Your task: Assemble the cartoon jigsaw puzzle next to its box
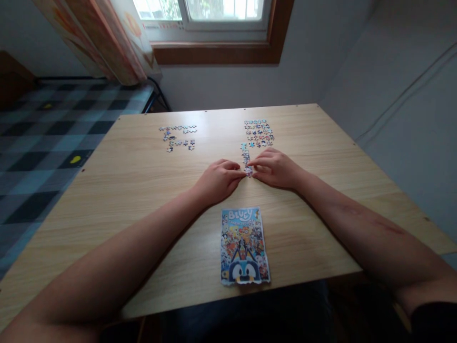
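A narrow strip of joined jigsaw puzzle pieces [246, 155] lies on the table, running away from me. At its near end is a purplish puzzle piece [249, 169], partly covered by my fingertips. My left hand [220, 180] is closed, thumb and forefinger pressed against that piece from the left. From the other side, my right hand [274, 167] reaches in with curled fingers, its thumb and fingertips at the same piece and the strip's right edge. A picture sheet [244, 245] with "Bluey" printed on it lies nearer to me, below both hands.
Loose puzzle pieces [259, 132] lie in rows beyond my right hand. Another scattered group of puzzle pieces [178, 136] is at the far left of the wooden table [124, 181]. A bed with a checked cover [71, 124] stands left, and a window [221, 19] is ahead.
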A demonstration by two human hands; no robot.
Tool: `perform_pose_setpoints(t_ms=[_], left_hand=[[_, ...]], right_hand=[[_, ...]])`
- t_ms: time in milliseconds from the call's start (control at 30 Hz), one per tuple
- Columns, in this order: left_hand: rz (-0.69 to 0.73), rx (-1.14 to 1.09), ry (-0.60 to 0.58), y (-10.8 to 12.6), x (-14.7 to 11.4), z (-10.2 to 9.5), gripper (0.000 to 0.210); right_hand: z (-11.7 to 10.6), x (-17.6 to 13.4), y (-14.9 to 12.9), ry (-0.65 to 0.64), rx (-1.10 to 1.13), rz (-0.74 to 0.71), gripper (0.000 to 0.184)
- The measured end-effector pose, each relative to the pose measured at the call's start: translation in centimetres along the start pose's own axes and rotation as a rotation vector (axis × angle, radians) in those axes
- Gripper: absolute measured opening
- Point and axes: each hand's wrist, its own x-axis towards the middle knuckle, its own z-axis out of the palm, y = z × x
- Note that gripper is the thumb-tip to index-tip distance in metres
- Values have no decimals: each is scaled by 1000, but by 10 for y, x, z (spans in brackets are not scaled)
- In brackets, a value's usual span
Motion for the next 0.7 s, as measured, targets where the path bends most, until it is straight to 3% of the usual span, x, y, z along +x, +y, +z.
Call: perform_pose_setpoints(t_ms=[467, 700], left_hand=[[20, -28, 4, -4, -2, -1, 28], [-3, -38, 3, -3, -3, -1, 26]], right_hand=[[-1, 1, -2, 256, 52, 148, 18], [2, -1, -2, 184, 81, 195, 41]])
